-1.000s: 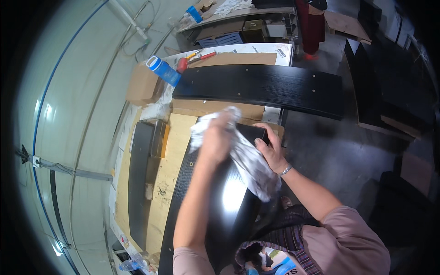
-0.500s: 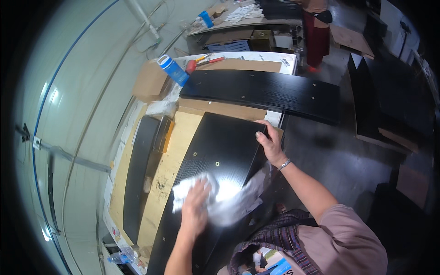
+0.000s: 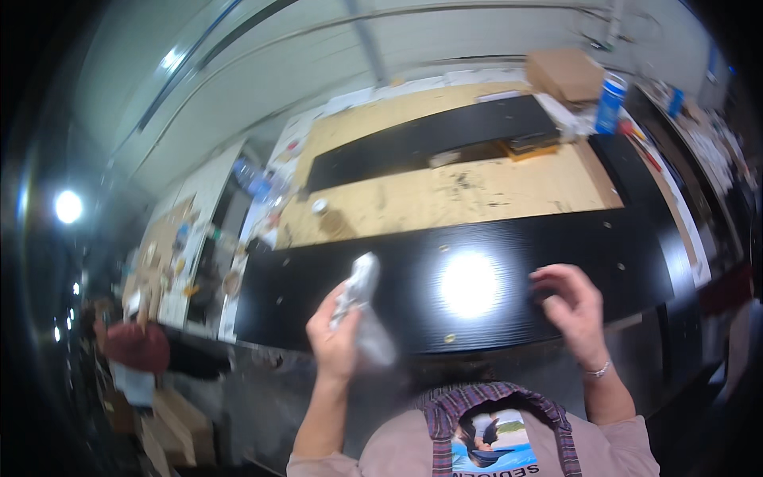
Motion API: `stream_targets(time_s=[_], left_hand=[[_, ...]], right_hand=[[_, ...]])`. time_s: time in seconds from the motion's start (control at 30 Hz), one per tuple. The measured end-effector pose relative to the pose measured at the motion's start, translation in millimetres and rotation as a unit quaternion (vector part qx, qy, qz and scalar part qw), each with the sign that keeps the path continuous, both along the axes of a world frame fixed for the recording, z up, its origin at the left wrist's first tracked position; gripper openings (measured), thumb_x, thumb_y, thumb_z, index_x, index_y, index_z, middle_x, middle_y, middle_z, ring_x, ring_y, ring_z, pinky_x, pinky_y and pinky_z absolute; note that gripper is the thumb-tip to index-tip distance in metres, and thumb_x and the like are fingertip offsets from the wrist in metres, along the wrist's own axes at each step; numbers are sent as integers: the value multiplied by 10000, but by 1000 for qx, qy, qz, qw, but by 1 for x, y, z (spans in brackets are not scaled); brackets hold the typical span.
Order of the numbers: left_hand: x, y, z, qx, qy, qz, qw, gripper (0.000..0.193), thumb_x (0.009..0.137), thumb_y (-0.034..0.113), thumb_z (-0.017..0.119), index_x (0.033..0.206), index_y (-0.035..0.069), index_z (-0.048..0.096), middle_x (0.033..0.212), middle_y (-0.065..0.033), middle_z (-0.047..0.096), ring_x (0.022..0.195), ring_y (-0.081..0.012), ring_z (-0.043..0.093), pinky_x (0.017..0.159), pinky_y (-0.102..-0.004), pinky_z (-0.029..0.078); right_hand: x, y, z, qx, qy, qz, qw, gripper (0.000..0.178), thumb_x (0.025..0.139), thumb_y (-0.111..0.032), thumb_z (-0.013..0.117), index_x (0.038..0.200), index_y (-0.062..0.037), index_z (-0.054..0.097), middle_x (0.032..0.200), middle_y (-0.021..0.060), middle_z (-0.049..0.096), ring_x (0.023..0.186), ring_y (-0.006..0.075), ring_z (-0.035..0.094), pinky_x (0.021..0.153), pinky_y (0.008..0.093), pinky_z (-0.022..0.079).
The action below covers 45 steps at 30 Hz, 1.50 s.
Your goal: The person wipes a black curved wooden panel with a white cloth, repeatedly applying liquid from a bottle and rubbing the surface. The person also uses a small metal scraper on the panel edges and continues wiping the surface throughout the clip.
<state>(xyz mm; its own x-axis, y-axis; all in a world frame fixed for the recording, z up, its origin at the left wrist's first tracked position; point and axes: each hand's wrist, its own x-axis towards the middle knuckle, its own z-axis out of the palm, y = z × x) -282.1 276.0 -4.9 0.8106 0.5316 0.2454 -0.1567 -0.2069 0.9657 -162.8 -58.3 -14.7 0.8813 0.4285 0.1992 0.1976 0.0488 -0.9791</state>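
A long black board (image 3: 404, 298) with small round metal inserts lies across the near side of the bench, a bright glare on its middle. My left hand (image 3: 332, 334) is closed around a crumpled white cloth (image 3: 364, 278) over the board's left half. The cloth's lower end hangs down and is blurred. Over the right half, my right hand (image 3: 576, 306) has its fingers curved and apart, with nothing in them. Whether its fingertips touch the board, I cannot tell.
Behind lies a tan work surface (image 3: 381, 207) with a second black board (image 3: 429, 139). A blue can (image 3: 610, 105), a cardboard box (image 3: 564, 75) and a red-handled tool (image 3: 644, 151) are at back right. Plastic bottles (image 3: 258, 179) stand at left. Another person (image 3: 137, 346) is far left.
My view has swung to the left, so the board now lies crosswise. My right hand has let go of the board's edge. The cloth is now bunched upright in my left hand.
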Motion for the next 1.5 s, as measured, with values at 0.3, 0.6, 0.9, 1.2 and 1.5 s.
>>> stream_targets(time_s=[0.3,0.6,0.9,1.2,1.5], left_hand=[[-30,22,7,371,-117,-169,906,929,828,386,802,1509,-75,371,1452,-282,520,1372,-415,502,1157,-605,323],[-182,346,-57,7,-34,271,962,311,993,47,613,1278,-75,633,1154,-149,724,1043,-181,679,941,-323,526],[-206,497,-246,292,276,320,858,403,813,95,777,1198,18,688,1147,-143,674,1086,-349,628,944,-435,504],[-195,471,-186,32,112,302,946,330,848,77,768,1149,-35,695,1023,-96,670,869,-185,642,811,-328,524],[-85,319,-16,49,-148,-34,987,308,816,57,810,1081,-45,692,1001,-147,678,830,-232,667,768,-338,547]], right_hand=[[-51,196,-1,223,399,184,870,431,1003,-281,622,1357,-44,554,1297,120,650,1175,222,652,1014,381,533],[-56,305,50,214,118,46,969,567,852,-11,569,1405,60,464,1194,198,663,1012,257,707,923,397,599],[-83,437,48,-547,-274,151,777,728,737,-13,772,1426,-89,549,1481,164,533,1260,414,562,1061,446,484],[-99,465,101,-488,-242,139,827,747,721,2,767,1434,-64,555,1520,206,503,1328,433,540,1093,426,469],[-90,488,65,-137,32,234,962,474,909,-78,771,1341,51,625,1331,128,650,1068,131,658,800,259,581]])
